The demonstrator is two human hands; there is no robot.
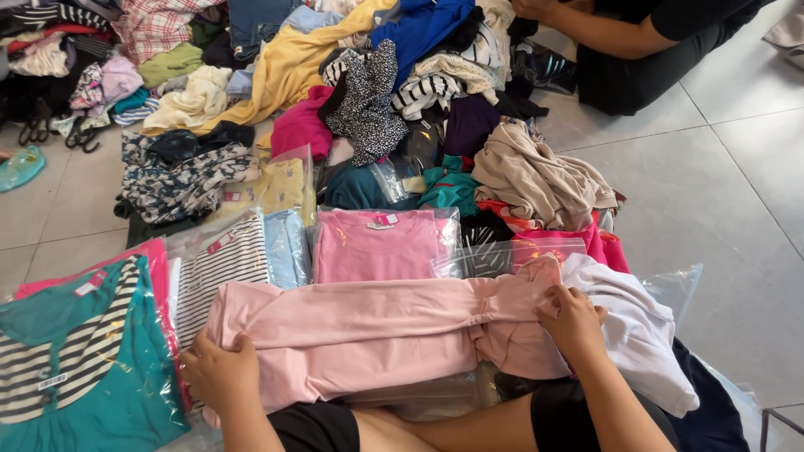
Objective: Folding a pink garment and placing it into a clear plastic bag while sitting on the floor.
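Observation:
A light pink garment (368, 331) lies folded lengthwise across my lap and the bags beneath it. My left hand (219, 372) grips its left end, fingers curled over the edge. My right hand (571, 322) pinches the fabric at its right end, where it bunches. Just beyond the garment lies a pink top in a clear plastic bag (381, 244). A white garment (636, 326) sits right of my right hand.
Bagged clothes lie at left: a teal and striped top (75, 360) and a striped shirt (222, 268). A big loose pile of clothes (368, 92) covers the tiled floor (720, 184) ahead. Another person in black (645, 42) sits at top right.

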